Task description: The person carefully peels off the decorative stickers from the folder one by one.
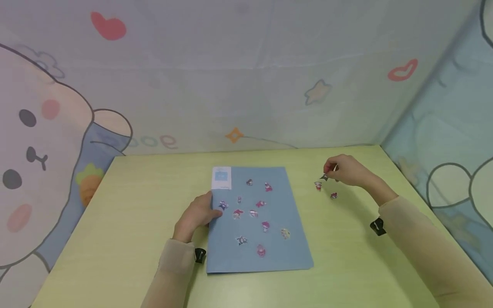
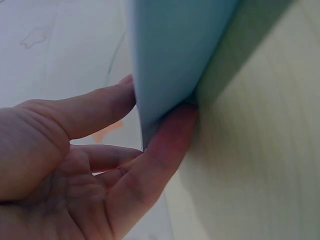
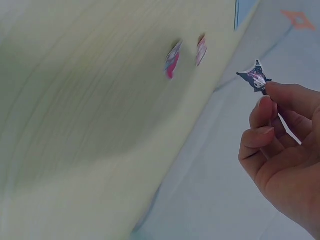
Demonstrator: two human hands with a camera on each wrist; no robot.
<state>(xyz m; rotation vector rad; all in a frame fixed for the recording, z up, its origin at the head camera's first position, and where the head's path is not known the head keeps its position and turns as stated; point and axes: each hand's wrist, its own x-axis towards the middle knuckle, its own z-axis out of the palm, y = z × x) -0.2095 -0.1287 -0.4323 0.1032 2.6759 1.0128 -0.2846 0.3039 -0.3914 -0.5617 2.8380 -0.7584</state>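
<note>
Head cam: we've got a flat blue sheet [image 1: 250,229] on the pale-yellow worktop [image 1: 135,205]. Left wrist: the left hand [image 2: 92,172] clamps its edge, so tugging could skew it. Right wrist: the right hand [image 3: 295,162] pinches a dark shiny pointy-eared sticker [image 3: 256,80] midair; slack fingers [image 3: 292,95] might drop it.

Looks like smooth, dull paper on the folder [image 1: 252,232], shiny on the sticker [image 3: 256,78], wood on the table [image 1: 115,239], wrinkly cloth [image 1: 246,85] behind.

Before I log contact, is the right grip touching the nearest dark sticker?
Touching. The right wrist view shows it: the right grip pinches the dark sticker by its edge, no gap visible.
</note>
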